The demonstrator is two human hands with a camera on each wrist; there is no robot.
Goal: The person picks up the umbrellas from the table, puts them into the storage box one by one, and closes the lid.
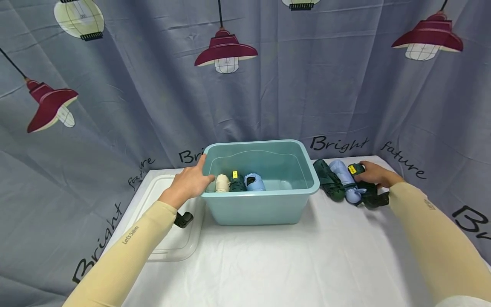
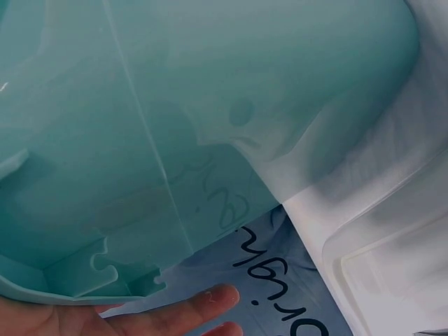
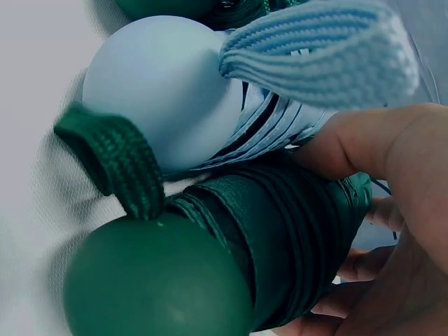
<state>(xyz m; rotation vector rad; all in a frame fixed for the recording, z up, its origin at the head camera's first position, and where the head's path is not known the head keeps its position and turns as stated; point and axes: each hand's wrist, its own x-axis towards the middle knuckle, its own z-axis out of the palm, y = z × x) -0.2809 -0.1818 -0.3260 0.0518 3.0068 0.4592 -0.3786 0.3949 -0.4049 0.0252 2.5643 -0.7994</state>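
Observation:
My left hand (image 1: 189,181) rests at the left rim of a teal plastic bin (image 1: 257,209); in the left wrist view its fingers (image 2: 189,311) stretch straight along the outside. Inside the bin, three folded umbrellas stand side by side: cream (image 1: 222,184), dark green with a yellow tag (image 1: 238,185) and light blue (image 1: 258,184). On the right, my right hand (image 1: 377,174) grips a dark green folded umbrella (image 3: 273,238) with a round handle and wrist strap. Beside it lie a light blue folded umbrella (image 1: 340,170) and another dark green one (image 1: 326,177).
A translucent white lid (image 1: 172,247) lies flat on the white-covered table (image 1: 268,264), left of the bin and partly under my left forearm. A grey-blue curtain (image 1: 291,94) printed with lamps hangs behind the table and along both sides.

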